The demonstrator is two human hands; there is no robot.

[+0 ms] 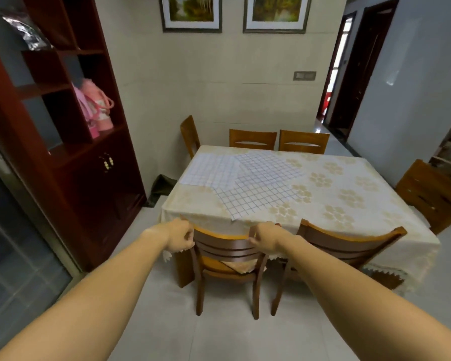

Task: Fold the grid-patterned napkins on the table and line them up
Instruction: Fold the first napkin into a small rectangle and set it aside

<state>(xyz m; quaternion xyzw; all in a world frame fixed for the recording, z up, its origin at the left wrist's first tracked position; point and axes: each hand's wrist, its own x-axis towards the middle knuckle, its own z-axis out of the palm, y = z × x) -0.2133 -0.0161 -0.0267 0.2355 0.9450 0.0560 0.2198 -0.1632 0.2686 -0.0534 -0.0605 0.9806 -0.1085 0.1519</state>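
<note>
- Closest up, the left hand [180, 237] has its fingers curled snug round the left end of the top rail of a brown wooden slat-backed chair [225, 247], which is tucked in at the table's near edge.
- The right hand [264, 238] is the same deal, fingers wrapped round that rail's right end.
- Three white cloth napkins with a thin blue grid [255, 198] lie flat and unfolded on the left half of the rectangular table under a cream floral tablecloth [349, 194]. They overlap each other, and the nearest one's corner hangs just over the near edge, above the held chair.
- A second matching wooden chair [349, 242] sits just right of the first, nobody touching it.
- Two more chair backs [303, 142] poke up along the far side, and another chair [432, 196] stands at the right end.
</note>
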